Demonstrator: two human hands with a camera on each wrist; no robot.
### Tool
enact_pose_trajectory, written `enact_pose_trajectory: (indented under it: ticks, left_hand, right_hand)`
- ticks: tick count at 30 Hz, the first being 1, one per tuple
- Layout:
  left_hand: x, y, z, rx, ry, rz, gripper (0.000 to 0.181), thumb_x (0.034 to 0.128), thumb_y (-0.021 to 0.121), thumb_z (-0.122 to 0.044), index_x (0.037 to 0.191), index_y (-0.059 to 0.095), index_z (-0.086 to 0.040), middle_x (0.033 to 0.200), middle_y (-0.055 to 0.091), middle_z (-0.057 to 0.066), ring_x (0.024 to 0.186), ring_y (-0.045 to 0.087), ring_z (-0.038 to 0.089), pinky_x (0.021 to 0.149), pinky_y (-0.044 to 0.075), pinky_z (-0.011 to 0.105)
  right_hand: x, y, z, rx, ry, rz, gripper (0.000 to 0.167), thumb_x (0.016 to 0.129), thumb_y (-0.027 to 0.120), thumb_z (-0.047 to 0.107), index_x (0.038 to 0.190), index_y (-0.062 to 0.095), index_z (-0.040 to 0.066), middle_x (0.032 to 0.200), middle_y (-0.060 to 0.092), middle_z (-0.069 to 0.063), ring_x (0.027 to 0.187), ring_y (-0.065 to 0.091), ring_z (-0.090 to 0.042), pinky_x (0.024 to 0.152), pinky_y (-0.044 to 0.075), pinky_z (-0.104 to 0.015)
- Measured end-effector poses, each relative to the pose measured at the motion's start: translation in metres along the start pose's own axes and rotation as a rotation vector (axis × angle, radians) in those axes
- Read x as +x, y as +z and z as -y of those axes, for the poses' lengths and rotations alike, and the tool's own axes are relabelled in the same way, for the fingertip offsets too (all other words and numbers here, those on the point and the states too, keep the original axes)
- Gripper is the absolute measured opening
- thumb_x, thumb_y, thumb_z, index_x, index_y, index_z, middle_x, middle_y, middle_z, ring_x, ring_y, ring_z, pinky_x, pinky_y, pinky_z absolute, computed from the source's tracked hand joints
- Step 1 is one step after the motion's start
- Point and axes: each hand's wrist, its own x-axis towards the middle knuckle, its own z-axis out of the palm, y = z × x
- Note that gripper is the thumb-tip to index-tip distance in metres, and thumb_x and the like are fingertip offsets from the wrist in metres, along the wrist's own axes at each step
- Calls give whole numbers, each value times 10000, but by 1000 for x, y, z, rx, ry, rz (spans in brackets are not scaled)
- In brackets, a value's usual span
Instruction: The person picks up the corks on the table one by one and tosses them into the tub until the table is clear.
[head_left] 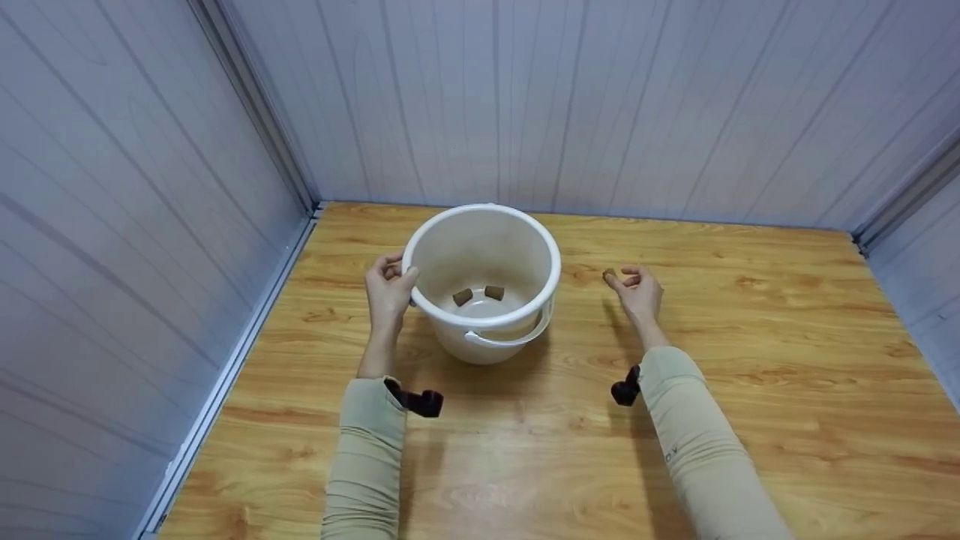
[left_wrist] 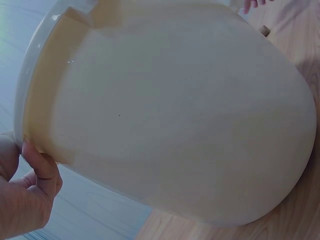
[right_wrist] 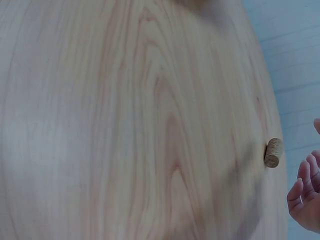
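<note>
A white plastic bucket (head_left: 484,341) stands on the wooden surface, its handle hanging down on the near side. My left hand (head_left: 388,292) grips the left of its rim, thumb over the edge; in the left wrist view the bucket wall (left_wrist: 175,120) fills most of the picture beside the hand (left_wrist: 30,192). Inside, on the bottom, lie two brown corks: a left cork (head_left: 463,298) and a right cork (head_left: 494,292). Right of the bucket, a third cork (right_wrist: 272,153) rests on the surface, with my right hand (right_wrist: 306,192) just beside it, fingers loosely bent and apart from it.
The wood-grain surface (head_left: 750,360) extends around the bucket. Pale panelled walls enclose it at the back (head_left: 600,105), left (head_left: 112,225) and right. A black wrist camera (head_left: 424,403) hangs below the left wrist, another camera (head_left: 624,391) below the right.
</note>
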Motion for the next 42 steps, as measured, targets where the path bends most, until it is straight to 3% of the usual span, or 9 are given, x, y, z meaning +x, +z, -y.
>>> enact_pose_trajectory:
  ticks: [9,27,32,42]
  left_hand:
    - [-2,-1,1,-5,-4,-16,299,786,576,81,1083,599,96,751,509,66,545,496,89,377,396,137]
    - [-4,-1,1,2,-18,-6,300,791,575,91,1091,588,96,758,513,81,504,495,88,348,395,138]
    - [-3,1,1,8,3,-3,294,789,573,96,1082,599,104,754,507,77,527,489,96,358,390,139]
    - [0,1,-1,15,19,-9,298,782,571,93,1078,602,113,744,501,68,520,482,90,355,380,137]
  right_hand:
    - [3,6,-6,-67,55,14,344,910,676,200,1131,620,-58,897,593,-133,833,562,-285,734,483,-401]
    - [14,8,-13,-37,191,106,417,939,625,196,1249,538,-69,1086,602,-212,937,592,-285,769,511,-342]
    - [16,7,-12,-23,234,140,426,949,610,205,1269,519,-61,1142,586,-226,1010,570,-312,850,499,-390]
    - [17,10,-11,-62,215,172,413,959,574,213,1263,527,-62,1193,580,-245,1081,559,-360,918,480,-449]
